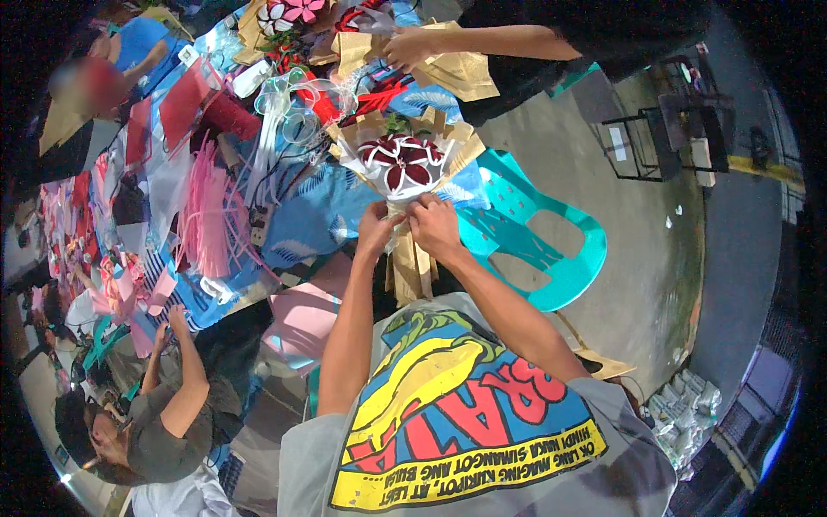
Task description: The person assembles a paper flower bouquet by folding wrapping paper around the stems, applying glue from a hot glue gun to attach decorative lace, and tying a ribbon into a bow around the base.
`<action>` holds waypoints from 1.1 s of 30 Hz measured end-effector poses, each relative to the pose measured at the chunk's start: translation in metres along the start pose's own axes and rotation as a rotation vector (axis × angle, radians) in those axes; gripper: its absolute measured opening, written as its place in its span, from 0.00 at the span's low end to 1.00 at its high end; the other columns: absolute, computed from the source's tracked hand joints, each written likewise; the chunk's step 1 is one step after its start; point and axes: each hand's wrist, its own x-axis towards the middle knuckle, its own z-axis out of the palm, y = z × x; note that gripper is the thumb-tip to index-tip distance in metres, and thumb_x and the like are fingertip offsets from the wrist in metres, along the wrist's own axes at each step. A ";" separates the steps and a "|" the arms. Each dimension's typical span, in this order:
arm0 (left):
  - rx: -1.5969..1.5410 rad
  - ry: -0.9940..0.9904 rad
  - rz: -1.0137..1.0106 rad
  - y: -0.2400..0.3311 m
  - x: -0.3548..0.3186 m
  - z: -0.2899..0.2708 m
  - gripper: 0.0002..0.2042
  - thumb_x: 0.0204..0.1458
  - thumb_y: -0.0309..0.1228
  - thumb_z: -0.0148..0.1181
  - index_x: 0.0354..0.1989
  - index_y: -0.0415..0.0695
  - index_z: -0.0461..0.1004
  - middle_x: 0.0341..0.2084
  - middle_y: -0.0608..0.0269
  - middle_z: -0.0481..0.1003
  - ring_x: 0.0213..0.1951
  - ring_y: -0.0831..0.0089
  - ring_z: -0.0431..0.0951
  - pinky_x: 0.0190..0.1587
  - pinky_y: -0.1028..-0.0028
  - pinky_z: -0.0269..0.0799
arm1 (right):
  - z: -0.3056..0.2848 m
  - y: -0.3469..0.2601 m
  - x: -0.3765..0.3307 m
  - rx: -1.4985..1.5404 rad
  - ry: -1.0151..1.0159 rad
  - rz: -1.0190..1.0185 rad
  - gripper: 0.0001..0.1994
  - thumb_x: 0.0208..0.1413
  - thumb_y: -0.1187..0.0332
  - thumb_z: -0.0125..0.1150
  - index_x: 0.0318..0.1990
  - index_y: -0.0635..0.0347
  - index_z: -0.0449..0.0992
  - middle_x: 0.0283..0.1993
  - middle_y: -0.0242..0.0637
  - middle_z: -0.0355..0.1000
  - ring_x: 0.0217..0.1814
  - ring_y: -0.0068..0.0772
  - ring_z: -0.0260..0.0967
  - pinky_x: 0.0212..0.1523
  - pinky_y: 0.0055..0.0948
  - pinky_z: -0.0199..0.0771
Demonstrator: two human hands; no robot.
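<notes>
Held upright in front of me is a small bouquet (pixel 402 164) with dark red, white-edged flowers. White and brown kraft paper (pixel 465 148) flares around the flowers, and its tail (pixel 408 267) hangs down towards my shirt. On the left side of the gathered neck, my left hand (pixel 376 227) is closed with its fingers pinching the wrap. My right hand (pixel 433 226) grips the same neck from the right, thumb and fingers close to those of the left. Whether a tie or ribbon lies between the fingertips is too small to make out.
A blue patterned table cover (pixel 306 215) carries pink strips (pixel 211 211), red pieces and a clear tape roll (pixel 301 125). A teal plastic chair (pixel 581 258) stands right. Across the table, another person's hand (pixel 412 48) touches brown paper; a co-worker (pixel 172 405) sits lower left.
</notes>
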 end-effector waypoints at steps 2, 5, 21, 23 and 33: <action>0.083 -0.066 -0.050 0.015 -0.001 0.002 0.27 0.48 0.32 0.73 0.55 0.31 0.74 0.47 0.49 0.81 0.47 0.62 0.82 0.53 0.65 0.75 | 0.000 0.001 -0.001 0.012 -0.005 0.023 0.08 0.55 0.66 0.63 0.40 0.56 0.82 0.47 0.42 0.76 0.58 0.46 0.71 0.53 0.47 0.71; 0.104 -0.119 -0.080 0.024 -0.005 0.001 0.28 0.46 0.32 0.74 0.55 0.31 0.74 0.46 0.49 0.82 0.46 0.63 0.82 0.51 0.65 0.75 | 0.001 -0.001 -0.005 0.046 0.060 0.031 0.06 0.55 0.69 0.63 0.39 0.58 0.82 0.48 0.44 0.76 0.58 0.49 0.71 0.54 0.47 0.73; 0.021 -0.136 -0.032 -0.015 0.017 0.006 0.38 0.41 0.45 0.76 0.56 0.28 0.73 0.47 0.44 0.82 0.48 0.60 0.83 0.50 0.65 0.77 | 0.014 0.012 -0.012 0.196 0.251 0.000 0.09 0.52 0.77 0.62 0.41 0.61 0.80 0.49 0.48 0.74 0.57 0.54 0.69 0.57 0.47 0.75; 0.007 -0.154 -0.025 -0.019 0.020 0.007 0.37 0.42 0.46 0.75 0.56 0.29 0.73 0.47 0.44 0.82 0.49 0.59 0.83 0.50 0.65 0.77 | 0.013 0.016 -0.014 0.197 0.228 -0.012 0.10 0.51 0.77 0.62 0.42 0.61 0.79 0.51 0.48 0.73 0.58 0.54 0.69 0.58 0.47 0.76; 0.203 -0.233 0.052 0.003 0.017 0.003 0.32 0.40 0.41 0.73 0.54 0.35 0.77 0.47 0.45 0.82 0.50 0.54 0.83 0.53 0.62 0.76 | 0.020 0.003 -0.015 0.212 0.351 0.069 0.08 0.52 0.77 0.64 0.40 0.63 0.80 0.47 0.45 0.74 0.55 0.52 0.71 0.54 0.46 0.77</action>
